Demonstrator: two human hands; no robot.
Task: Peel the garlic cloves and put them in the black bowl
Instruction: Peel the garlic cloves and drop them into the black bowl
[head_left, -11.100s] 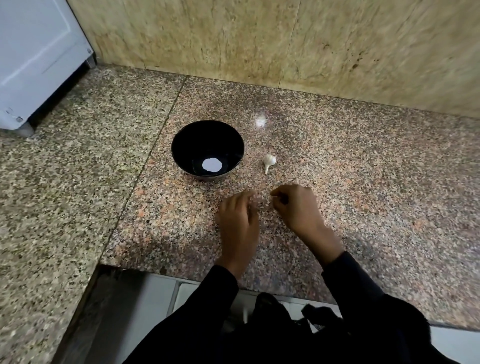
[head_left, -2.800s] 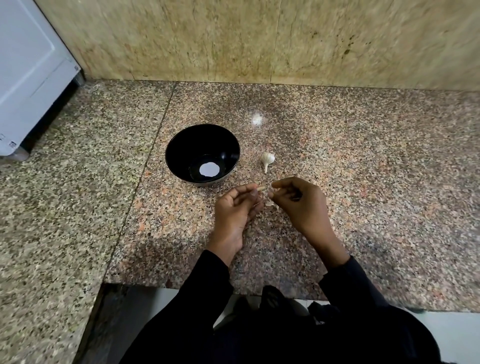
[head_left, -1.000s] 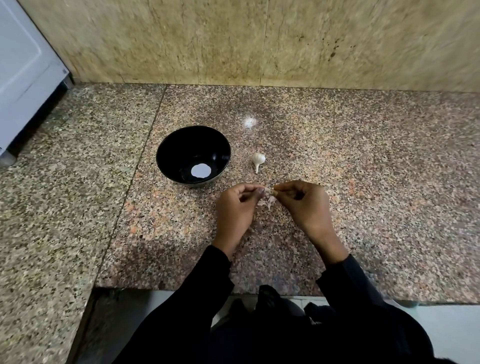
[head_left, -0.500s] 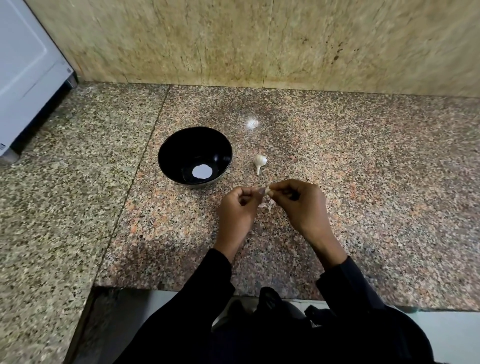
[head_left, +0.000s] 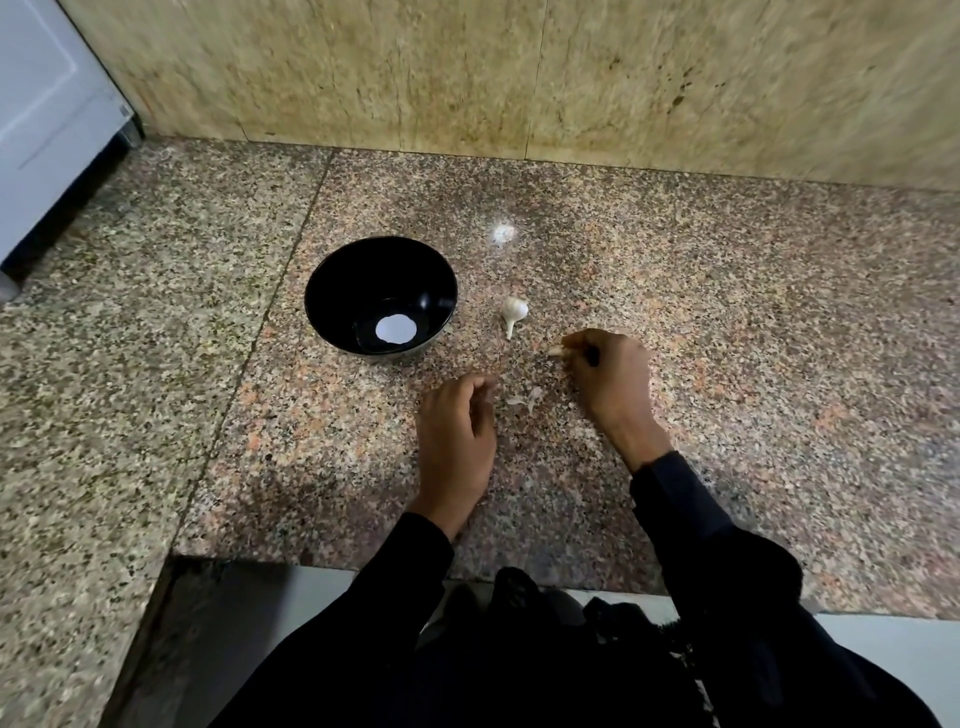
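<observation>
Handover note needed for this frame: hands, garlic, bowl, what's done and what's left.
Right hand: grip pinches a small pale garlic clove at its fingertips, above the counter.
Left hand: fingers loosely curled, holds nothing visible.
Round black bowl: on the speckled granite counter, no cloves visible inside.
White garlic piece with stem: lies right of the bowl, untouched.
Papery peel scraps: between the hands.
Left: drop the clove in, then peel the rest.

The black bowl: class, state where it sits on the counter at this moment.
In the head view the black bowl stands on the granite counter left of centre, beyond the left hand, with the garlic bulb just to its right.
</observation>
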